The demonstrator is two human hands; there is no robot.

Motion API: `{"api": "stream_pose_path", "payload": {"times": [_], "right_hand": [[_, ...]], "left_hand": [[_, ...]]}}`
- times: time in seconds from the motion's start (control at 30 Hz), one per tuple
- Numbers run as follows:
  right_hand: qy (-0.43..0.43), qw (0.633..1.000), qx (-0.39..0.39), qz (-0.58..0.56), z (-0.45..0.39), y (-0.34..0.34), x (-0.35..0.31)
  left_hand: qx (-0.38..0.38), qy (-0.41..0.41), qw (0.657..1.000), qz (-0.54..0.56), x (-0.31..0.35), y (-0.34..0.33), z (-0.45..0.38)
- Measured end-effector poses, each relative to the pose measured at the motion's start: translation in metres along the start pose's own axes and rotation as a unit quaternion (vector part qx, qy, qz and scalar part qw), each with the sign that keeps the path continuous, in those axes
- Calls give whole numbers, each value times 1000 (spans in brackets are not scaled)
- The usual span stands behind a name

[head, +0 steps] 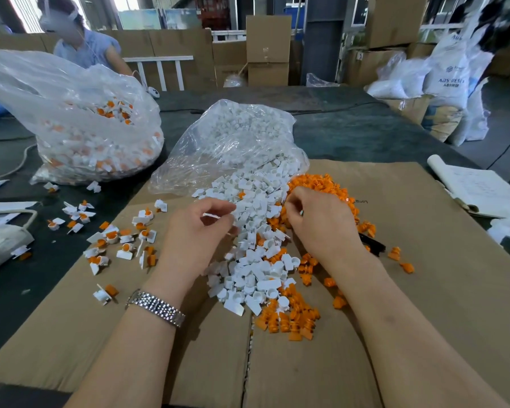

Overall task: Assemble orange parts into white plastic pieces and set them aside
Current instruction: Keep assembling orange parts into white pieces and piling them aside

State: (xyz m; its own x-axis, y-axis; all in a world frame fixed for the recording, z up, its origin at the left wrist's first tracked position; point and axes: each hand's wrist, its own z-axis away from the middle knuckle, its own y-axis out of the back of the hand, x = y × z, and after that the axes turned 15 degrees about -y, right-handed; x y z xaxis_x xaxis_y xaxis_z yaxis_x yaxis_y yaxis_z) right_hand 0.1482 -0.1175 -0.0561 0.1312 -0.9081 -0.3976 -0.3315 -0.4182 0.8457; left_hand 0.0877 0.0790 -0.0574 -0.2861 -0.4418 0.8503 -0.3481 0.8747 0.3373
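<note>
From the head view I see my left hand [202, 228] pinching a white piece [218, 215] over the white pile [255, 245]; my right hand [315, 219] curls into the orange parts [321, 187], its grasp hidden. Two clear bags [233, 142] crowd the bench [365, 134] behind; finished pieces [115, 240] lie left.

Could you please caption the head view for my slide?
Left hand pinches a white piece; right hand reaches into orange parts.
</note>
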Motion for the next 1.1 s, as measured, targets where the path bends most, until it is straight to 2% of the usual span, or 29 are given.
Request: {"api": "stream_pose_path", "payload": {"times": [0.07, 0.13, 0.2, 0.47, 0.9, 1.0, 1.1], "right_hand": [[-19, 992, -20, -120, 1, 6, -2], [-10, 971, -69, -228, 3, 10, -6], [-1, 946, -119, -302, 6, 14, -11], [53, 929, -147, -335, 13, 21, -19], [83, 944, -126, -293, 17, 21, -23], [80, 944, -120, -296, 17, 22, -24], [72, 944, -129, -295, 18, 23, -23]], "left_hand": [[-4, 70, 988, 137, 5, 2, 0], [-2, 122, 952, 280, 9, 3, -1], [-5, 135, 930, 343, 10, 4, -2], [-24, 131, 906, 401, 12, 3, -3], [-20, 121, 888, 443, 14, 0, 0], [-40, 128, 890, 436, 15, 0, 1], [-44, 111, 914, 388, 16, -1, 3]]}}
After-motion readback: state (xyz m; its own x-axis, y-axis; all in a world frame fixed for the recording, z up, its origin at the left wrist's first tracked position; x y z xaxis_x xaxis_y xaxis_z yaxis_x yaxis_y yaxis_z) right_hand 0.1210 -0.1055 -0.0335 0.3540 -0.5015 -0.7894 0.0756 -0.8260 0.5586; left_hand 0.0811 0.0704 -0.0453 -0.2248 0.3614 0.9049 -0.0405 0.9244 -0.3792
